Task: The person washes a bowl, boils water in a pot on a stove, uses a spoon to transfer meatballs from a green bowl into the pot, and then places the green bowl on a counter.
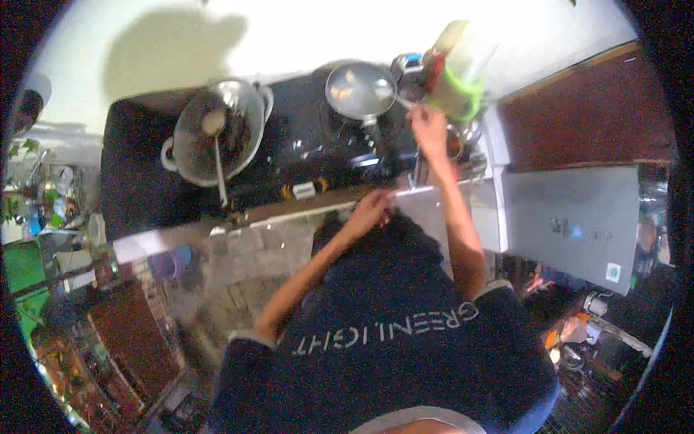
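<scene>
My right hand (429,133) grips the thin handle of a cooking utensil (402,101). The utensil's far end reaches into a small round metal pan (358,100), where a few pale pieces of food (343,89) lie. The pan sits on the right side of a black stove (303,127). My left hand (374,209) is low at the counter's front edge, close to my body. Its fingers are curled and blurred, so whether they hold anything is unclear. To the left stands a large two-handled metal wok (246,122), with a ladle (219,163) leaning across its rim.
Right of the pan stands a bright green container (469,100), beside a red item (435,68). A blue-topped box (409,62) is against the white wall (336,32). Farther right is a large grey panel (569,217). Floor tiles (249,266) show below the counter.
</scene>
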Motion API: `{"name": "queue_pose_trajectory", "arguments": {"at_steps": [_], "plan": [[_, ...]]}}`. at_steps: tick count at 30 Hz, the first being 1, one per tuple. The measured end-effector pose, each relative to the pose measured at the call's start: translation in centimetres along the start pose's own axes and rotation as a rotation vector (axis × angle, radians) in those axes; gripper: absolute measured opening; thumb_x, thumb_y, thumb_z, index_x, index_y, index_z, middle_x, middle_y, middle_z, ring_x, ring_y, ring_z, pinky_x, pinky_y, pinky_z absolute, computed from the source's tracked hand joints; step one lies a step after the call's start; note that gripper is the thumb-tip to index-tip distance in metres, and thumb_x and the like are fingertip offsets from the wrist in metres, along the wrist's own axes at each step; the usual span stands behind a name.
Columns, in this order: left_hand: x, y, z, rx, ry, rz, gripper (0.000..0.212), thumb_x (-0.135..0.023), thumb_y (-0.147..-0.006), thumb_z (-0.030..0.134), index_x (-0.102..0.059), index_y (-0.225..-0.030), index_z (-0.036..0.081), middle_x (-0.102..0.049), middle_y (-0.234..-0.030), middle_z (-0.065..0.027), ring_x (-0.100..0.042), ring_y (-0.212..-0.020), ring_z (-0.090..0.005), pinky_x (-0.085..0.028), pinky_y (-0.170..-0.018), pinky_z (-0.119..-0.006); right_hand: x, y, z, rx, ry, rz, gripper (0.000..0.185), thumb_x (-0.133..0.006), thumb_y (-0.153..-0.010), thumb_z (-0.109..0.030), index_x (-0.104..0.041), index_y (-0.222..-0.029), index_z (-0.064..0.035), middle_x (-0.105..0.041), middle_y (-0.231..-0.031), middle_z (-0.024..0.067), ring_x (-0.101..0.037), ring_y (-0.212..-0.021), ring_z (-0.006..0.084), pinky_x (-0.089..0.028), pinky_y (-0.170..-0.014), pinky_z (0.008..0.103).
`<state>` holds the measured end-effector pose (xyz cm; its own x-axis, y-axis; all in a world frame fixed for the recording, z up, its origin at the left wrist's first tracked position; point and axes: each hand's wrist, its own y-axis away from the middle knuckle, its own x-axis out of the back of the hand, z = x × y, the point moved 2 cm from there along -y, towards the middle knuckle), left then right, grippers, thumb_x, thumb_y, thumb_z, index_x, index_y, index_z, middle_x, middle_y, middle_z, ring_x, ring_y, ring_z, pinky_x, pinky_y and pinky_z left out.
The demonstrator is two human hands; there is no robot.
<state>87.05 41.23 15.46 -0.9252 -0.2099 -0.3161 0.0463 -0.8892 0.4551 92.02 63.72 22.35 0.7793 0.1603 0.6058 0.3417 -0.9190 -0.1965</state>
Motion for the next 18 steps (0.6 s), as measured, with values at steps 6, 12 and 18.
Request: {"name": "queue_pose_trajectory", "arguments": {"at_steps": [6,12,18], "plan": [[0.1,1.6,1.3,0.004,-0.144,-0.238,0.037,-0.049,-0.091,0.042,-0.051,-0.109,0.01,-0.058,-0.08,0.0004,-0.053,-0.058,-0.0063,-0.041,-0.047,-0.019,-0.1,3.5,0.6,-0.204,-0.174,-0.01,0.032,-0.051,-0.086,-0.03,-0.07,-0.081,-0.0041,-0.057,-0.056,0.0066,-0.051,-0.054,0.0132,-0.04,-0.054,0.0316],[-0.8,4.0,1.5,-0.041,-0.251,-0.307,0.031,-0.049,-0.092,0.034,-0.053,-0.107,0.007,-0.058,-0.08,-0.001,-0.054,-0.058,-0.0072,-0.042,-0.047,-0.021,-3.2,2.7,3.3,-0.266,-0.308,-0.058,0.031,-0.049,-0.085,-0.024,-0.067,-0.083,0.0006,-0.049,-0.054,0.0007,-0.042,-0.047,0.0089,-0.032,-0.045,0.0267],[-0.8,5.5,0.4,-0.073,-0.233,-0.288,0.032,-0.05,-0.091,0.034,-0.053,-0.105,0.005,-0.06,-0.081,-0.0046,-0.057,-0.06,-0.01,-0.045,-0.051,-0.024,-4.5,1.5,2.9,-0.314,-0.548,-0.226,0.021,-0.049,-0.083,-0.013,-0.062,-0.086,0.0034,-0.043,-0.058,-0.0037,-0.036,-0.046,0.0052,-0.026,-0.04,0.0217]]}}
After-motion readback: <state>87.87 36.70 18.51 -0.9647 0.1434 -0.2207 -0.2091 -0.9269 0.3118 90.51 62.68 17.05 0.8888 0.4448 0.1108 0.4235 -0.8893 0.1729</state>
